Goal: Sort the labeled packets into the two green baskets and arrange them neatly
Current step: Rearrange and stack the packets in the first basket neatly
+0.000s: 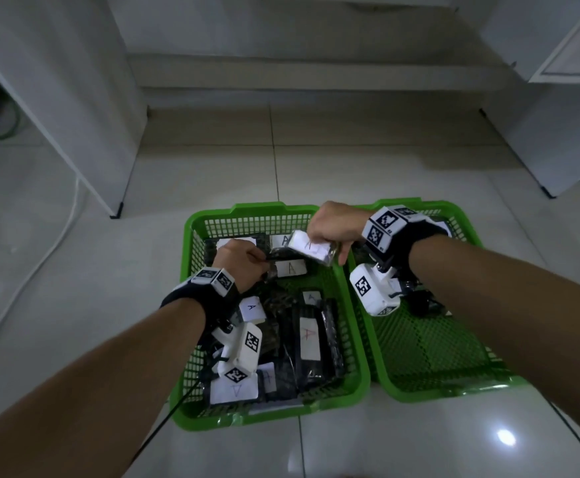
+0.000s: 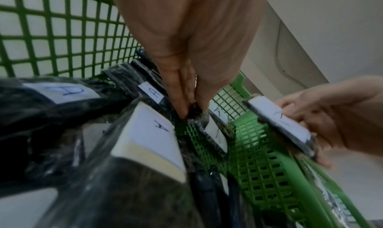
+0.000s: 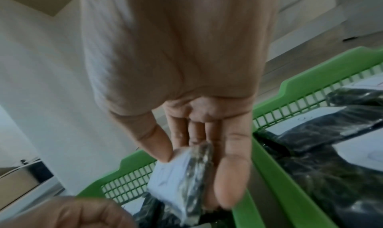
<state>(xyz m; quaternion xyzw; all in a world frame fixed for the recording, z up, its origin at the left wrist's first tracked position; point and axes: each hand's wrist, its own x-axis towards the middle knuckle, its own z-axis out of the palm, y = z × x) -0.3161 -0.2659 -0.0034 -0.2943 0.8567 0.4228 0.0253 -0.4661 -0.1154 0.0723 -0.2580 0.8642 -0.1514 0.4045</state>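
Observation:
Two green baskets stand side by side on the floor. The left basket [image 1: 192, 257] holds several black packets with white "A" labels. My right hand [image 1: 330, 232] holds a white-labelled packet [image 1: 311, 251] tilted in the air over the left basket's far right corner; thumb and fingers grip its edges [image 3: 192, 179]. My left hand [image 1: 243, 260] pinches the plastic end of a black packet [image 2: 194, 116] at the back of the left basket, beside an "A" label [image 1: 291, 268]. The right basket [image 1: 426, 343] is partly hidden by my right arm and shows dark packets [image 3: 331, 174].
White cabinets stand at the left [image 1: 60, 98] and right [image 1: 557, 139] with bare floor tiles [image 1: 281, 174] between them. A white cable [image 1: 57, 236] runs along the floor at the left. A step [image 1: 298, 74] crosses the back.

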